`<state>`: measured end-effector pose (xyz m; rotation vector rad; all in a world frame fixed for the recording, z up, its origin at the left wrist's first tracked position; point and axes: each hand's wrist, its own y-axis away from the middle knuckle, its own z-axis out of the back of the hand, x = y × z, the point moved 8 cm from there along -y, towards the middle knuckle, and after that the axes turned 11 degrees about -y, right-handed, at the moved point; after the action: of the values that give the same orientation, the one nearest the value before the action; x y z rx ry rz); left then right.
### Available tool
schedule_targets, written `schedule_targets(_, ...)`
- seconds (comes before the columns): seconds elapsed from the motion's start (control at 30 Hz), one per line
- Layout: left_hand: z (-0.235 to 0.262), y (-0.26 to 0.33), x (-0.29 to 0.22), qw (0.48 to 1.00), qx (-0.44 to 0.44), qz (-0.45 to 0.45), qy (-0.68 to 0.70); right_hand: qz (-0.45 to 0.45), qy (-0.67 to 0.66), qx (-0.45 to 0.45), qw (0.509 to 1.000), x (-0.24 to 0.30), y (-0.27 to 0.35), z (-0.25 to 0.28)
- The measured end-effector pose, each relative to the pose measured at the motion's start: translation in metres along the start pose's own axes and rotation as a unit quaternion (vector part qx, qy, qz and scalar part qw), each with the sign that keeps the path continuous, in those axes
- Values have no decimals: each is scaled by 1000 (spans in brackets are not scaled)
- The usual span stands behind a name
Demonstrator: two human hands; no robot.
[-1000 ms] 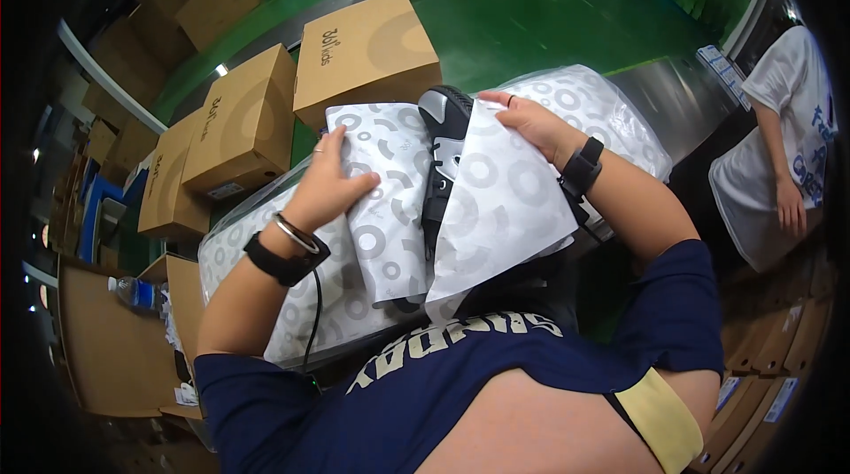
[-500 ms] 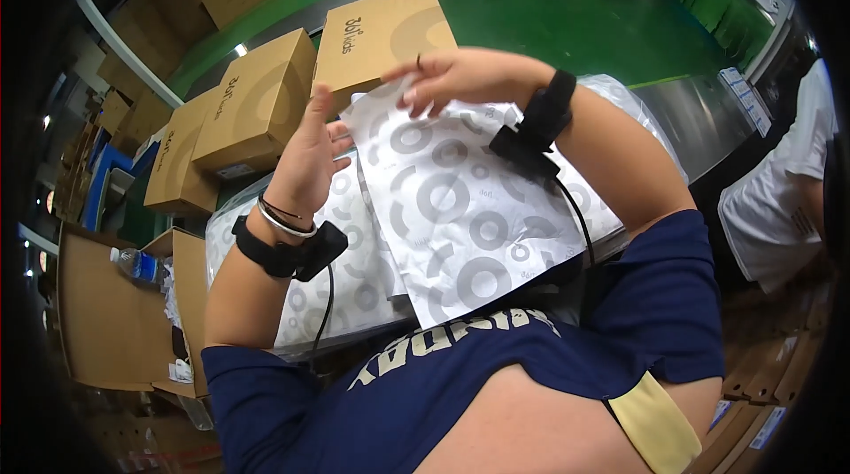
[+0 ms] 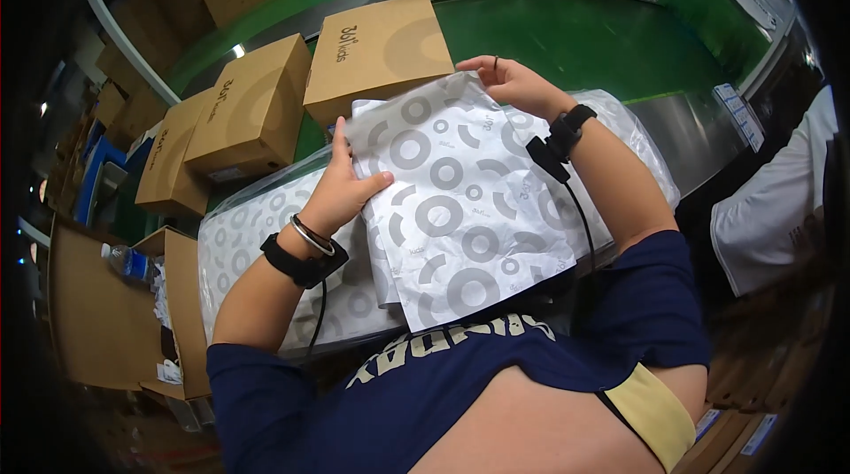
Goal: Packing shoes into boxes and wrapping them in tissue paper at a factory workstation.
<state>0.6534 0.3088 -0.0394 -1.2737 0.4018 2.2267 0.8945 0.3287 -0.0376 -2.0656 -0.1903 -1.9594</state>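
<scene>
Left hand: the left hand (image 3: pixel 341 191) pinches the left edge of a white sheet of paper printed with grey rings (image 3: pixel 460 208), thumb on top, fingers curled under.
Right hand: the right hand (image 3: pixel 513 84) grips the far top corner of the same paper; the two hands are well apart, one at each side.
Paper: held open and slightly raised over a stack of matching paper in clear plastic wrap (image 3: pixel 257 253), close to the person's chest.
Wrists: a black band on each, each with a thin cord hanging.
Around: brown cardboard boxes (image 3: pixel 381 49) in a row just beyond the paper on a green belt (image 3: pixel 567 40); an open box (image 3: pixel 106 315) and a water bottle (image 3: pixel 128 262) to the left.
Risk: the thin paper looks creased already; pulling the hands apart too hard could tear it.
Risk: a loose pinch could let one side drop and fold crookedly.
Risk: the hanging cords could snag the sheet.
</scene>
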Motion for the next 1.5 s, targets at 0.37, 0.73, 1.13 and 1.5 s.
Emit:
schedule_targets(0.37, -4, -5, 0, 1000, -14, -20, 6, 19, -285, 18, 958, -10, -15, -3)
schedule_targets(0.73, 47, -35, 11, 983, -99, 99, -118, 13, -23, -299, 954, -26, -4, 98)
schedule_targets(1.13, 20, -102, 21, 962, 44, 94, 254, 71, 559, -317, 763, -17, -34, 84)
schedule_targets(1.5, 35, -96, 39, 997, -27, 61, -49, -58, -290, -356, 886, -72, 33, 98)
